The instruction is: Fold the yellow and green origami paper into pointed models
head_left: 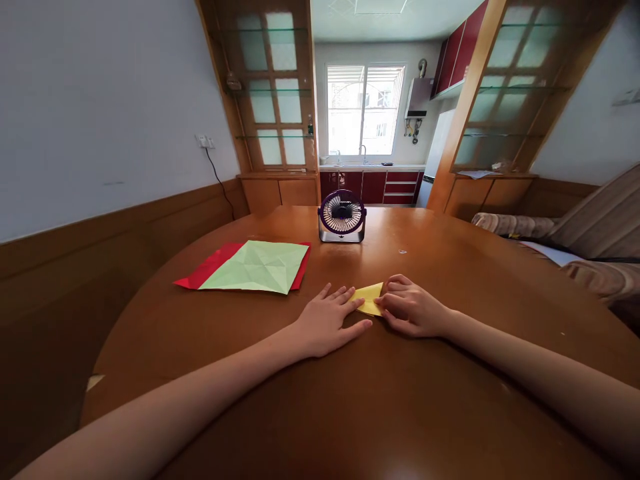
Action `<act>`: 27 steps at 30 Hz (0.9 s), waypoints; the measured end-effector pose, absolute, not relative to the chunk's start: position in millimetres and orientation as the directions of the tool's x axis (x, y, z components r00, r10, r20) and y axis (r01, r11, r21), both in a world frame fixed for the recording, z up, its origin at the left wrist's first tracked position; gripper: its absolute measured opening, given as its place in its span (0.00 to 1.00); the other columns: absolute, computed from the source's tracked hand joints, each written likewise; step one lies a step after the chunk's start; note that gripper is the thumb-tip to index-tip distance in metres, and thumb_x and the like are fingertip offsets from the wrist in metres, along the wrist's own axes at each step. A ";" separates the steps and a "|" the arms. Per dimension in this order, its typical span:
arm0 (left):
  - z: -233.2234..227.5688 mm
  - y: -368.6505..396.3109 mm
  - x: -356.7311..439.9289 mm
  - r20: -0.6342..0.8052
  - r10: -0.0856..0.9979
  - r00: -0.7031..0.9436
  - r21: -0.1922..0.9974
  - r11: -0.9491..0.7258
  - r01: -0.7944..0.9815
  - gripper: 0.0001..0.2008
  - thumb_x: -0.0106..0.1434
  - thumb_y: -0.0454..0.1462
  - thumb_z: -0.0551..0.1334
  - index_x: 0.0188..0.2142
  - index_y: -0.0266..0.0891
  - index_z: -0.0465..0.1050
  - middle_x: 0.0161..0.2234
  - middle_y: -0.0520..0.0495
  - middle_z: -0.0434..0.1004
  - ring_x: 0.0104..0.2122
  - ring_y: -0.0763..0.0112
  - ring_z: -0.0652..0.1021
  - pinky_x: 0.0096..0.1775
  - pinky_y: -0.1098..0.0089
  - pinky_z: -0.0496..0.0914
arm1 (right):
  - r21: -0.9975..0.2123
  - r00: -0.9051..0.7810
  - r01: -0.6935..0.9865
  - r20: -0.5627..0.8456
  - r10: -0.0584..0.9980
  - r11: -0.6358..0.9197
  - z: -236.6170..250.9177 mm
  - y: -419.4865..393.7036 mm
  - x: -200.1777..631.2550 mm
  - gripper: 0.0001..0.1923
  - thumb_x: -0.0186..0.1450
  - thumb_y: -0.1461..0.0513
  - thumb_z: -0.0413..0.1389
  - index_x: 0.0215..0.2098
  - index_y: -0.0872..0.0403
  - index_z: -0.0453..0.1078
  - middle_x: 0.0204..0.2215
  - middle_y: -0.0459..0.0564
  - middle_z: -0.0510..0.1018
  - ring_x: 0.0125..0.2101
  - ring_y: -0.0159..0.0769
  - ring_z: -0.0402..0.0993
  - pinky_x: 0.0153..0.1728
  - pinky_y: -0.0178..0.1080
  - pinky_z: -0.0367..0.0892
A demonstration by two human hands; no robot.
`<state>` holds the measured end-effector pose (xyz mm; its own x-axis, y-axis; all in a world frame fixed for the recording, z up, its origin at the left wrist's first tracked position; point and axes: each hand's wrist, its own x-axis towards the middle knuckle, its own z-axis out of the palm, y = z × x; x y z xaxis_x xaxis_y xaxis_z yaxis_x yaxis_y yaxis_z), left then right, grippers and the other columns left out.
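Note:
A small folded piece of yellow paper (pixel 370 298) lies on the wooden table between my two hands. My left hand (pixel 327 322) rests flat with its fingers spread, the fingertips on the paper's left end. At the paper's right edge my right hand (pixel 413 308) is closed, its curled fingers pinching the paper. Part of the paper is hidden under the fingers of both hands. Farther left lies a creased light green sheet (pixel 255 267), on top of red paper (pixel 220 261) that shows at its sides.
A small purple desk fan (pixel 342 217) stands upright beyond my hands on the round brown table (pixel 350 413). A tiny white scrap (pixel 403 252) lies right of the fan. A striped sofa (pixel 600 233) is at the right, and a wall borders the table's left.

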<state>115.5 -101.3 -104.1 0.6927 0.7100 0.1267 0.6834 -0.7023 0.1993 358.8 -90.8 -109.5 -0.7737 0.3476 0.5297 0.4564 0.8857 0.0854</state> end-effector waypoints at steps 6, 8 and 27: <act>-103.2 -96.7 112.2 0.115 0.715 0.690 0.290 -0.688 0.665 0.29 0.71 0.52 0.43 0.62 0.40 0.62 0.66 0.44 0.54 0.66 0.64 0.56 0.66 0.56 0.44 | 0.039 -0.772 0.455 0.516 0.371 0.890 -108.6 -90.6 362.4 0.08 0.66 0.63 0.49 0.39 0.55 0.69 0.28 0.50 0.76 0.31 0.36 0.71 0.45 0.46 0.63; -102.5 -93.0 105.8 0.124 0.728 0.674 0.300 -0.675 0.674 0.27 0.71 0.51 0.43 0.60 0.41 0.65 0.65 0.44 0.57 0.65 0.64 0.58 0.66 0.56 0.46 | 0.029 -0.769 0.459 0.513 0.381 0.888 -108.0 -90.7 363.0 0.08 0.67 0.63 0.48 0.39 0.55 0.69 0.28 0.50 0.77 0.30 0.36 0.72 0.45 0.46 0.63; -97.5 -74.1 77.7 0.274 0.830 0.485 0.325 -0.555 0.766 0.23 0.69 0.44 0.47 0.36 0.43 0.81 0.49 0.49 0.78 0.55 0.60 0.73 0.59 0.54 0.62 | -0.002 -0.733 0.471 0.555 0.393 0.882 -111.9 -88.0 361.0 0.08 0.69 0.62 0.48 0.37 0.54 0.68 0.25 0.48 0.76 0.30 0.34 0.73 0.43 0.43 0.64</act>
<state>77.7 -74.1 -97.5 0.4853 0.8304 0.2739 0.7660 -0.5548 0.3248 361.0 -88.0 -111.9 -0.7334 0.3926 0.5549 0.4709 0.8822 -0.0018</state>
